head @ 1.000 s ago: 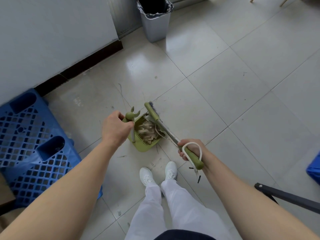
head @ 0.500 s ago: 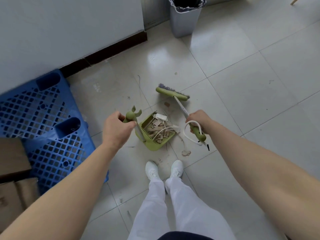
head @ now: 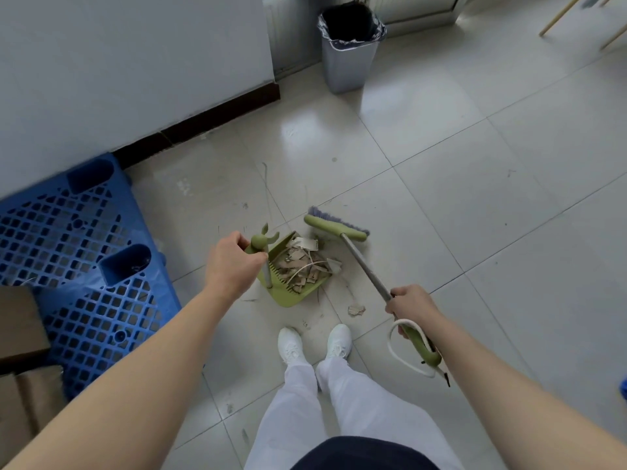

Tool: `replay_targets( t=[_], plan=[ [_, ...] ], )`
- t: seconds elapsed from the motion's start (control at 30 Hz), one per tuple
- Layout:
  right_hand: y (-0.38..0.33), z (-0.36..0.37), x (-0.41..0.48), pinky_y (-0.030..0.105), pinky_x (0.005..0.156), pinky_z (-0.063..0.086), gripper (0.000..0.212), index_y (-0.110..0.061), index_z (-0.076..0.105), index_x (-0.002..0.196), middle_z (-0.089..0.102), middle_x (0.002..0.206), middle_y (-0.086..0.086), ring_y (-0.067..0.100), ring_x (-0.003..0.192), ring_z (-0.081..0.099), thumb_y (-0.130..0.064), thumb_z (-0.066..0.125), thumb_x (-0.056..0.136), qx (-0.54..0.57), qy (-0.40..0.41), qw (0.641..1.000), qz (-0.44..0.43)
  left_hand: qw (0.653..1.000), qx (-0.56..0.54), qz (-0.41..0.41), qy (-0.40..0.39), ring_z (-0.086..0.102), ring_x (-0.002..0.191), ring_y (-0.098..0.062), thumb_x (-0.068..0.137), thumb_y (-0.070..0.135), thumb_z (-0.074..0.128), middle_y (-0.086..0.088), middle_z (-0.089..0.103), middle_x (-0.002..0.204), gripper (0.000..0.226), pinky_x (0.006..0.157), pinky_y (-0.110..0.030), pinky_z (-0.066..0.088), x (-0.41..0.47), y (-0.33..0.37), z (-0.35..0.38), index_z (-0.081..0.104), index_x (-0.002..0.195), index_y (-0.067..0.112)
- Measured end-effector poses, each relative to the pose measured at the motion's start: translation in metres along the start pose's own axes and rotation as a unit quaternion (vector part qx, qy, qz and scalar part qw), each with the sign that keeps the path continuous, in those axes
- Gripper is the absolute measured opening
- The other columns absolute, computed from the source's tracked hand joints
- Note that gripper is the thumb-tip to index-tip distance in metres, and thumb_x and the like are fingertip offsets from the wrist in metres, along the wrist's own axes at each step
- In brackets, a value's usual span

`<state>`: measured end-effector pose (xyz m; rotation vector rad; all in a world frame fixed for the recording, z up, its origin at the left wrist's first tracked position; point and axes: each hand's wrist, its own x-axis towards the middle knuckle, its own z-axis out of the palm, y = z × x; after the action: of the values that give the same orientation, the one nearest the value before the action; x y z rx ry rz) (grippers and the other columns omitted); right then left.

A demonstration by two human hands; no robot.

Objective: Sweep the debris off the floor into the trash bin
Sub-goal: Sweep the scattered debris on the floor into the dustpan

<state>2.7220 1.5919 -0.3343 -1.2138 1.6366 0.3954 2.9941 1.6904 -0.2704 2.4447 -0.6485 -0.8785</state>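
Two hands work in the middle of the frame: the left hand (head: 234, 266) grips the dustpan (head: 295, 273) handle to keep it steady, the right hand (head: 412, 308) grips the broom (head: 336, 228) to push scraps (head: 356, 310) in, and the bin (head: 351, 45) waits at the top.

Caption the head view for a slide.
Left hand steadies a debris-filled green dustpan while the right hand holds the broom beside it; trash bin stands ahead.

Olive-green dustpan (head: 298, 293) and broom (head: 334, 228), blue lattice pallet (head: 68, 239), grey bin (head: 351, 59).
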Motion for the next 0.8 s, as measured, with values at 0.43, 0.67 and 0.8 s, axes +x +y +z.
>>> replay_targets(
  t=[0.43, 0.67, 0.8],
  plan=[
    [0.002, 0.054, 0.000, 0.029, 0.050, 0.044, 0.015, 0.011, 0.062, 0.086, 0.050, 0.063, 0.014, 0.022, 0.047, 0.049, 0.002, 0.053, 0.077, 0.044, -0.101, 0.994, 0.005, 1.000, 0.012, -0.005, 0.019, 0.040, 0.063, -0.019, 0.080, 0.018, 0.069, -0.001, 0.046, 0.067, 0.023, 0.053, -0.031, 0.032, -0.007, -0.004, 0.012, 0.047, 0.076, 0.009],
    [-0.005, 0.002, -0.043, 0.020, 0.035, 0.038, 0.023, 0.000, 0.050, 0.056, 0.047, 0.053, 0.012, 0.020, 0.032, 0.044, 0.008, 0.054, 0.077, 0.085, -0.101, 0.991, -0.018, 0.999, -0.009, -0.024, 0.023, 0.040, 0.063, -0.019, 0.080, 0.017, 0.068, -0.001, 0.046, 0.068, 0.025, 0.053, -0.031, 0.031, -0.013, -0.014, 0.008, 0.044, 0.074, 0.011],
    [-0.018, -0.004, -0.031, 0.022, 0.039, 0.041, 0.013, 0.002, 0.056, 0.066, 0.050, 0.053, 0.013, 0.021, 0.033, 0.047, 0.006, 0.054, 0.079, 0.055, -0.057, 0.996, -0.036, 0.999, -0.014, -0.038, 0.028, 0.040, 0.063, -0.019, 0.082, 0.017, 0.067, 0.000, 0.044, 0.067, 0.029, 0.051, -0.030, 0.031, -0.022, -0.025, 0.005, 0.041, 0.070, 0.014]
  ],
)
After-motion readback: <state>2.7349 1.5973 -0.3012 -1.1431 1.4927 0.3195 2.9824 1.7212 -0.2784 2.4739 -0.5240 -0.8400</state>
